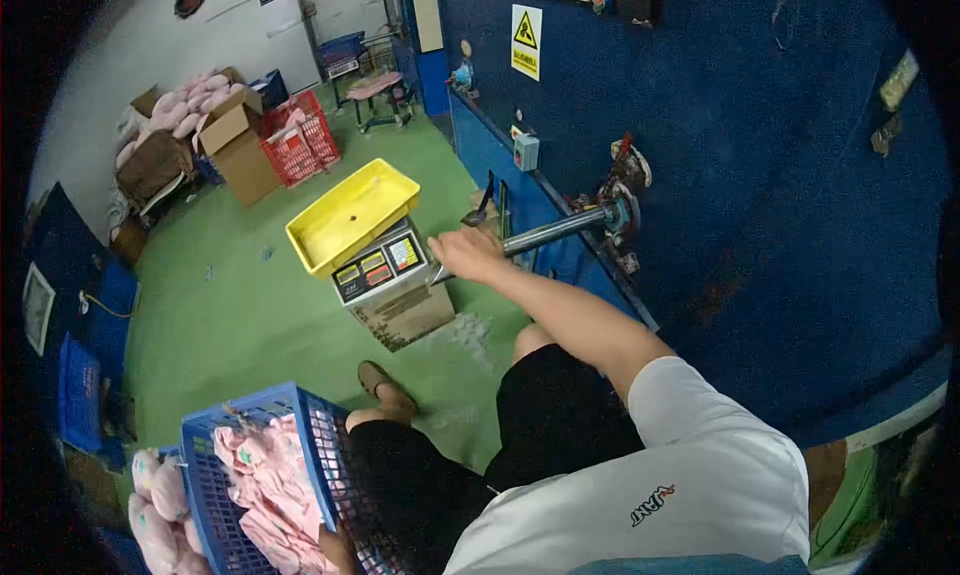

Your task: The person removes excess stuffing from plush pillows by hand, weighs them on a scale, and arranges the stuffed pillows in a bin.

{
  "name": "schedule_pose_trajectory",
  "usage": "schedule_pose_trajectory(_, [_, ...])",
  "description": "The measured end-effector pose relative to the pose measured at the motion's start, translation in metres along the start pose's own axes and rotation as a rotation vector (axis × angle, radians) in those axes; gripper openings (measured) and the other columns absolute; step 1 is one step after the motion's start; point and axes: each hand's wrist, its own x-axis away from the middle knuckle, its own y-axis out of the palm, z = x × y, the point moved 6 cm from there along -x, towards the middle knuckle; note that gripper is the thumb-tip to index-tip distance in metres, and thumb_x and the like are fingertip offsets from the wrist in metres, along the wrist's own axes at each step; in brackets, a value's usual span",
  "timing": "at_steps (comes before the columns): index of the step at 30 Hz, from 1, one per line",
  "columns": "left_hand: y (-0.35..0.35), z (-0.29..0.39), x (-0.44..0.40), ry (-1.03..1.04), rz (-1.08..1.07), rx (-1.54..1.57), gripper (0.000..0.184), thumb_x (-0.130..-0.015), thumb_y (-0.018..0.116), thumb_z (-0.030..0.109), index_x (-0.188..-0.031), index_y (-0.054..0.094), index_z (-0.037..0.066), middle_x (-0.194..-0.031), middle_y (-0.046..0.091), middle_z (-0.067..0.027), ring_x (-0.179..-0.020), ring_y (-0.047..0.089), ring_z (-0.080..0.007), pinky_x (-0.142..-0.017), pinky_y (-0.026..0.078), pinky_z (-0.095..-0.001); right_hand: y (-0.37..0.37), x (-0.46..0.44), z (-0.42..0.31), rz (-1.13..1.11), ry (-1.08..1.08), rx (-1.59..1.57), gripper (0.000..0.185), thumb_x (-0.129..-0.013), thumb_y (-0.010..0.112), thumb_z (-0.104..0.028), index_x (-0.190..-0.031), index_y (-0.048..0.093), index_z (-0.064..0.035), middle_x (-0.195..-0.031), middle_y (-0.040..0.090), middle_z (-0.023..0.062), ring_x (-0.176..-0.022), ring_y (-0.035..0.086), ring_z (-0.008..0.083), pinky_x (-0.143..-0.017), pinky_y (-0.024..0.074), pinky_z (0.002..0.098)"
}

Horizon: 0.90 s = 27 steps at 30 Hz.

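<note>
My right hand (468, 252) is closed around the free end of a metal pipe (555, 232) that sticks out from the blue machine. Right beside that hand is a digital weighing scale (378, 271) with a yellow tray (352, 215) on top. At the bottom of the view, my left hand (340, 551) is at the near rim of a blue plastic basket (318, 450), its fingers mostly hidden. Pink fabric pieces (270, 490) fill the basket, some with small green marks.
Stuffed pink pieces (160, 510) lie left of the basket. The blue machine wall (740, 175) stands at right, bearing a warning sign (526, 43). Across the green floor (230, 295) are a cardboard box (240, 150), a red basket (302, 140) and a stool (376, 87).
</note>
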Motion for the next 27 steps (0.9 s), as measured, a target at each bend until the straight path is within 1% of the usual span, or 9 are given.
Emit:
schedule_pose_trajectory(5, [-0.017,0.058,0.015,0.034,0.058,0.036,0.062,-0.091,0.066,0.055,-0.113,0.064,-0.002,-0.088,0.069,-0.0157,-0.074,0.064,-0.0262,-0.066,0.051,-0.0375,-0.011,0.002,-0.005,-0.05,0.017,-0.029,0.058,-0.1,0.039,-0.044,-0.072,0.069,-0.0024,-0.069,0.068,0.0197,-0.057,0.063,0.0377,-0.056,0.0494,0.0519])
schedule_pose_trajectory(7, [-0.022,0.087,0.022,0.054,0.062,0.048,0.063,-0.091,0.065,0.055,-0.114,0.063,-0.003,-0.089,0.068,-0.0164,-0.075,0.064,-0.0272,-0.067,0.051,-0.0383,-0.014,0.005,-0.008,-0.073,-0.016,-0.016,0.048,-0.1,0.042,-0.037,-0.081,0.067,-0.0019,-0.073,0.07,0.0198,-0.06,0.064,0.042,-0.062,0.0517,0.0525])
schedule_pose_trajectory(12, [-0.024,0.129,0.027,0.11,0.039,0.078,0.066,-0.091,0.063,0.056,-0.117,0.061,-0.004,-0.093,0.068,-0.0183,-0.079,0.065,-0.0297,-0.07,0.051,-0.0403,-0.019,0.008,-0.008,-0.074,-0.076,-0.033,0.045,-0.1,0.045,-0.037,-0.082,0.065,-0.0018,-0.071,0.069,0.0194,-0.058,0.063,0.0422,-0.057,0.0499,0.0528])
schedule_pose_trajectory(14, [-0.024,0.136,0.029,0.133,0.03,0.093,0.067,-0.091,0.063,0.057,-0.118,0.061,-0.004,-0.094,0.068,-0.019,-0.08,0.065,-0.0307,-0.071,0.051,-0.0411,-0.013,0.007,-0.003,-0.158,-0.039,-0.069,0.042,-0.1,0.046,-0.041,-0.096,0.066,-0.0046,-0.076,0.07,0.0187,-0.061,0.064,0.0396,-0.058,0.0497,0.0513])
schedule_pose_trajectory(19, [-0.023,0.138,0.031,0.182,0.015,0.122,0.069,-0.092,0.061,0.058,-0.12,0.059,-0.005,-0.097,0.068,-0.0209,-0.084,0.065,-0.0333,-0.074,0.052,-0.0432,-0.018,0.014,0.021,-0.08,0.01,-0.479,0.039,-0.096,0.059,-0.038,-0.12,0.062,-0.0077,-0.092,0.074,0.0065,-0.071,0.067,0.0255,-0.064,0.0503,0.0399])
schedule_pose_trajectory(21, [-0.025,0.134,0.032,0.195,0.001,0.141,0.071,-0.092,0.061,0.058,-0.121,0.058,-0.006,-0.098,0.068,-0.0216,-0.085,0.065,-0.0343,-0.076,0.052,-0.044,-0.015,0.013,0.031,-0.027,-0.005,-0.588,0.04,-0.095,0.061,-0.035,-0.124,0.061,-0.0074,-0.094,0.075,0.0055,-0.074,0.068,0.0237,-0.065,0.0507,0.0386])
schedule_pose_trajectory(23, [-0.027,0.127,0.031,0.204,-0.009,0.16,0.072,-0.092,0.06,0.059,-0.122,0.057,-0.006,-0.1,0.067,-0.0224,-0.086,0.066,-0.0353,-0.077,0.052,-0.0448,-0.043,0.01,0.047,0.235,0.068,-0.571,0.052,-0.093,0.065,-0.034,-0.137,0.052,-0.009,-0.099,0.074,0.0051,-0.075,0.066,0.0224,-0.066,0.0504,0.0378])
schedule_pose_trajectory(25, [-0.029,0.119,0.029,0.206,-0.021,0.178,0.073,-0.092,0.059,0.059,-0.123,0.057,-0.007,-0.101,0.067,-0.0231,-0.088,0.066,-0.0363,-0.078,0.052,-0.0456,-0.141,0.01,0.051,0.415,0.124,-0.552,0.055,-0.09,0.071,-0.024,-0.134,0.048,-0.0019,-0.09,0.069,0.0043,-0.074,0.064,0.0171,-0.066,0.0509,0.0322])
schedule_pose_trajectory(27, [-0.028,0.108,0.027,0.195,-0.045,0.204,0.074,-0.092,0.059,0.059,-0.124,0.056,-0.007,-0.102,0.067,-0.0239,-0.089,0.066,-0.0373,-0.079,0.052,-0.0464,-0.255,0.011,0.052,0.68,0.146,-0.47,0.059,-0.089,0.075,-0.027,-0.134,0.048,-0.0008,-0.076,0.059,0.0021,-0.062,0.055,0.0147,-0.061,0.0484,0.0308])
